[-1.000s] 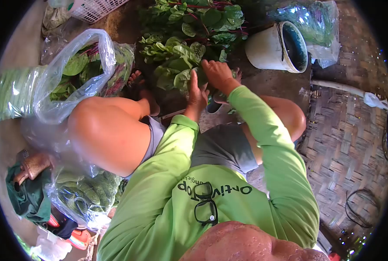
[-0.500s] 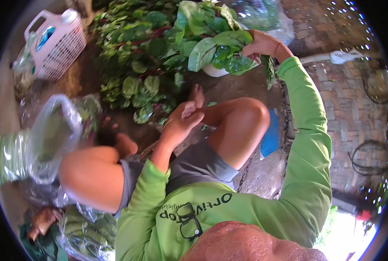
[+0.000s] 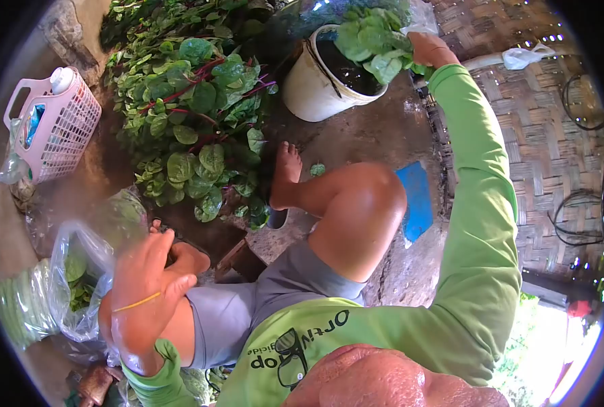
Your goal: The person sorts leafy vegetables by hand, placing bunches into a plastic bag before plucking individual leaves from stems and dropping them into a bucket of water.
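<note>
My right hand (image 3: 429, 49) reaches far forward and grips a bunch of leafy greens (image 3: 378, 42). The bunch hangs over the mouth of a white bucket (image 3: 309, 88), which has dark contents; my fingers are partly hidden behind the leaves. My left hand (image 3: 146, 275), with a yellow band at the wrist, is over my left knee beside a clear plastic bag (image 3: 84, 234) of green leaves. Its fingers are stretched out with the thumb apart, and nothing shows in them. A large heap of leafy greens with red stems (image 3: 187, 122) lies on the floor ahead.
A pink plastic basket (image 3: 68, 129) with bottles stands at the left. Packed greens in clear plastic (image 3: 27, 302) lie at the lower left. A blue sheet (image 3: 416, 200) is on the floor by my right knee, beside a woven bamboo wall (image 3: 512, 149).
My right hand has moved the greens slightly up and right, uncovering more of the bucket. My left hand has swung left from between my legs to the plastic bag. The view has shifted.
</note>
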Available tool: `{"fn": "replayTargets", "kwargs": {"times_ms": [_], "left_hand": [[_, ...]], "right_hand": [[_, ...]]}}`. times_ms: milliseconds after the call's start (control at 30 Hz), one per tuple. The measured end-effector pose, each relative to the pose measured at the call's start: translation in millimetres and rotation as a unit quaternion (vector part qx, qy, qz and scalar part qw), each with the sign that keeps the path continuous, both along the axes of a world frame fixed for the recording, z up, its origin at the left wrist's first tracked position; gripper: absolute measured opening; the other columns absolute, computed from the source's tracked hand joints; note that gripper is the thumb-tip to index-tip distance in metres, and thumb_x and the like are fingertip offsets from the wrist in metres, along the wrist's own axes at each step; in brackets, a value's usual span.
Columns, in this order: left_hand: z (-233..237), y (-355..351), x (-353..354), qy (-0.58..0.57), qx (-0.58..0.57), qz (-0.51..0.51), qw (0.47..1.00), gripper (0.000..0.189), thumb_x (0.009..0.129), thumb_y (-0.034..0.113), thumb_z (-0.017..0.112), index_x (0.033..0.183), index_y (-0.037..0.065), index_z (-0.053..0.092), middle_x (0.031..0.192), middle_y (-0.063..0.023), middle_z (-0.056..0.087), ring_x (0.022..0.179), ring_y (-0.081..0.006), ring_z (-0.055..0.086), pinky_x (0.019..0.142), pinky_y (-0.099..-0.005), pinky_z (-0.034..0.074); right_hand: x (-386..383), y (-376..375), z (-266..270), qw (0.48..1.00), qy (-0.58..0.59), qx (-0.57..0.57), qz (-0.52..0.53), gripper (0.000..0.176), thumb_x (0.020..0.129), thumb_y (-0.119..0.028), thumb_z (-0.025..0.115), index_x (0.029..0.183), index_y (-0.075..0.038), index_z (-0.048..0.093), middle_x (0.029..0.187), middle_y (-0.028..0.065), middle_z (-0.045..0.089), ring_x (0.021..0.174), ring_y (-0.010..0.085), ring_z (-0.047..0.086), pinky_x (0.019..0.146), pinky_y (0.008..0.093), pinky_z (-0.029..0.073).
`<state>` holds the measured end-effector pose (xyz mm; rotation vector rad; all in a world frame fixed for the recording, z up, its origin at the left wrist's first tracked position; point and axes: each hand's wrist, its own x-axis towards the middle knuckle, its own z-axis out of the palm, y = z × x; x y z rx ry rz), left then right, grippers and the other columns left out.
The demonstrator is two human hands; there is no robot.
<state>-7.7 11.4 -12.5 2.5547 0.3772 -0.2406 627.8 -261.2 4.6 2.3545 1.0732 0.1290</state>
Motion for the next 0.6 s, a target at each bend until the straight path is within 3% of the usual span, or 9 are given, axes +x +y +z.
{"fn": "replayTargets", "kwargs": {"times_ms": [100,167,200,300,367,433,500,600], "left_hand": [[-18.3,0.6,20.3,0.018,-0.012,0.053,0.998,0.068,0.074,0.025,0.073,0.134,0.001,0.051,0.132,-0.0206,0.056,0.122,-0.0385,0.052,0.101,-0.0454,0.04],[-22.7,-4.3,28.0,0.065,-0.032,0.027,0.997,0.069,0.076,0.027,0.074,0.135,0.003,0.05,0.131,-0.0192,0.057,0.123,-0.0358,0.053,0.102,-0.0459,0.039],[-24.3,-6.2,29.3,0.07,-0.048,0.01,0.996,0.069,0.076,0.028,0.075,0.135,0.003,0.05,0.131,-0.0186,0.058,0.123,-0.0353,0.053,0.102,-0.0458,0.039],[-23.7,-6.7,38.1,0.101,-0.074,-0.011,0.992,0.071,0.075,0.032,0.077,0.134,0.004,0.05,0.132,-0.0172,0.057,0.122,-0.0334,0.053,0.102,-0.0452,0.04],[-26.2,-4.0,39.4,0.097,-0.065,-0.013,0.993,0.07,0.076,0.031,0.076,0.134,0.004,0.05,0.132,-0.0173,0.057,0.122,-0.0331,0.053,0.101,-0.0453,0.039],[-26.8,0.9,39.9,0.07,-0.061,-0.011,0.996,0.066,0.077,0.029,0.074,0.132,0.002,0.05,0.121,-0.015,0.057,0.113,-0.0329,0.054,0.097,-0.0451,0.04],[-26.3,5.7,39.6,0.062,-0.05,-0.006,0.997,0.064,0.078,0.028,0.073,0.131,0.002,0.049,0.115,-0.0141,0.058,0.109,-0.0328,0.055,0.094,-0.045,0.041],[-25.7,12.8,40.9,0.079,-0.039,0.007,0.996,0.065,0.078,0.032,0.072,0.132,0.003,0.05,0.119,-0.0153,0.058,0.111,-0.0343,0.055,0.094,-0.0455,0.041]], "right_hand": [[8.7,16.9,-40.2,0.996,-0.053,-0.072,0.007,0.022,0.082,-0.011,0.063,0.104,-0.008,0.067,0.1,0.0167,0.071,0.099,0.0352,0.068,0.081,0.0448,0.054],[17.5,38.6,-80.3,0.987,-0.077,-0.14,0.027,0.019,0.087,-0.012,0.06,0.104,-0.011,0.068,0.097,0.0122,0.073,0.097,0.0322,0.07,0.078,0.044,0.055],[14.3,52.1,-99.1,0.973,-0.092,-0.213,0.008,0.023,0.092,-0.016,0.056,0.108,-0.015,0.073,0.109,0.0077,0.072,0.101,0.0288,0.07,0.08,0.0456,0.055],[11.5,85.0,-151.9,0.961,-0.077,-0.265,0.021,0.024,0.094,-0.021,0.056,0.108,-0.016,0.074,0.108,0.0057,0.073,0.101,0.0272,0.07,0.083,0.0473,0.053],[16.2,99.5,-182.2,0.964,-0.07,-0.251,0.045,0.022,0.093,-0.023,0.056,0.101,-0.018,0.076,0.103,0.0052,0.074,0.099,0.0257,0.07,0.079,0.0467,0.053],[24.5,105.7,-207.2,0.968,-0.067,-0.223,0.093,0.018,0.088,-0.017,0.06,0.093,-0.017,0.077,0.096,0.0042,0.075,0.092,0.0243,0.072,0.071,0.0424,0.055],[47.8,100.7,-240.8,0.976,-0.084,-0.141,0.142,0.018,0.086,-0.017,0.059,0.085,-0.016,0.077,0.088,0.0087,0.075,0.083,0.0256,0.073,0.065,0.0402,0.056],[80.3,91.6,-281.0,0.99,-0.075,-0.073,0.098,0.021,0.086,-0.017,0.057,0.079,-0.013,0.076,0.078,0.012,0.073,0.075,0.0266,0.073,0.059,0.0403,0.056]]}}
